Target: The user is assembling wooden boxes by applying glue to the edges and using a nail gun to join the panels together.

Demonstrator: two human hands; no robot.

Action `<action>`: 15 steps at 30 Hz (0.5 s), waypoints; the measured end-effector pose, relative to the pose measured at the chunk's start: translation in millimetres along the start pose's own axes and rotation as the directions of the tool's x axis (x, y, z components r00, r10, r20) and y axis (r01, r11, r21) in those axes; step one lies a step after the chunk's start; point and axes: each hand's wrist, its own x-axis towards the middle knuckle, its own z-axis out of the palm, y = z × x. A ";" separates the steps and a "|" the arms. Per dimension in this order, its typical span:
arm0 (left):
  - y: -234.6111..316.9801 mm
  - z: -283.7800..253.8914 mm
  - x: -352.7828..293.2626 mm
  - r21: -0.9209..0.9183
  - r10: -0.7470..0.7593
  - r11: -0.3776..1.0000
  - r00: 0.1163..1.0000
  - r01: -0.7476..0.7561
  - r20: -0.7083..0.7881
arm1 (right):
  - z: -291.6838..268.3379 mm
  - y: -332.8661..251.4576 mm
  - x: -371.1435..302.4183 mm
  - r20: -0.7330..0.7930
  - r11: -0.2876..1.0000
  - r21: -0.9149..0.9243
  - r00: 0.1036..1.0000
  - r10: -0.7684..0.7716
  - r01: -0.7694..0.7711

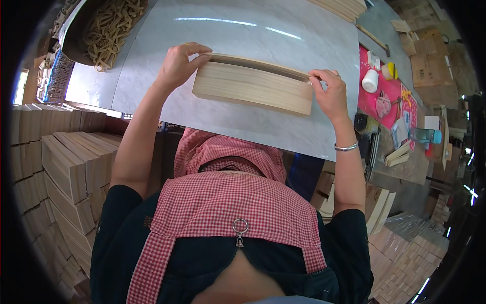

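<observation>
A long, pale wooden box (253, 90) stands on the grey marbled table in front of me, its narrow dark opening facing up. My left hand (181, 65) pinches the far rim at the box's left end, thumb and fingers closed on the wood. At the right end, my right hand (329, 90) grips the far corner the same way, with a silver bangle on that wrist. The inside of the box is mostly hidden by its near wall.
A bin of tan rubber bands (114, 31) sits at the far left of the table (167, 30). Stacked wooden boxes (71, 167) rise beside my left arm. To the right are a hammer (373, 39), a white bottle (370, 81), yellow tape (390, 71) and a teal bottle (425, 135).
</observation>
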 end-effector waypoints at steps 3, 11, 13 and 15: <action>-3.9 2.2 1.5 0.009 -0.004 1.000 1.000 0.004 0.019 | 1.5 1.5 -2.1 0.003 1.000 -0.013 1.000 0.025 -0.025; -14.5 1.1 11.6 -0.161 -0.031 0.986 0.995 0.045 0.092 | 1.7 10.4 -1.3 0.037 1.000 -0.002 0.999 -0.011 0.011; -17.0 -0.8 13.2 -0.168 -0.029 0.985 0.995 0.045 0.099 | 2.6 8.6 -0.7 0.048 1.000 -0.008 0.998 -0.027 0.027; -20.2 0.6 13.3 -0.160 0.037 0.987 0.997 -0.026 0.069 | 2.9 3.3 -1.5 0.027 0.998 0.057 0.999 0.035 -0.036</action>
